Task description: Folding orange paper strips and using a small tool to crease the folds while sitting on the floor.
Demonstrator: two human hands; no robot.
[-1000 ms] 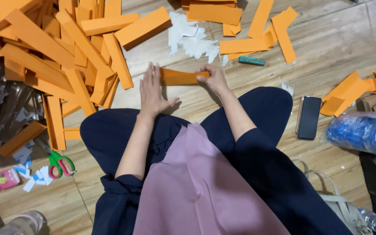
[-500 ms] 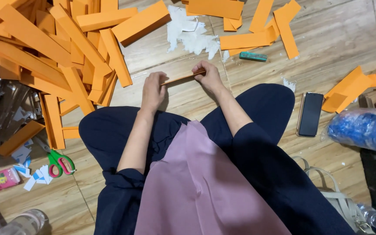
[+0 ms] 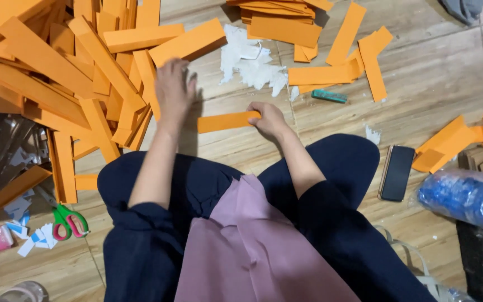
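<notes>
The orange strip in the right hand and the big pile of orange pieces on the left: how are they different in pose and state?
The orange strip is single, lies flat and level on the wooden floor, and is held at one end by the right hand. The orange pile is many pieces, overlapping at crossed angles, some folded thicker; the left hand, blurred, is at its edge. Both share the orange colour and long, narrow shape.

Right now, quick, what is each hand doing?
Left hand: open, holding nothing, over the pile of orange strips.
Right hand: closed on one orange strip.
</notes>
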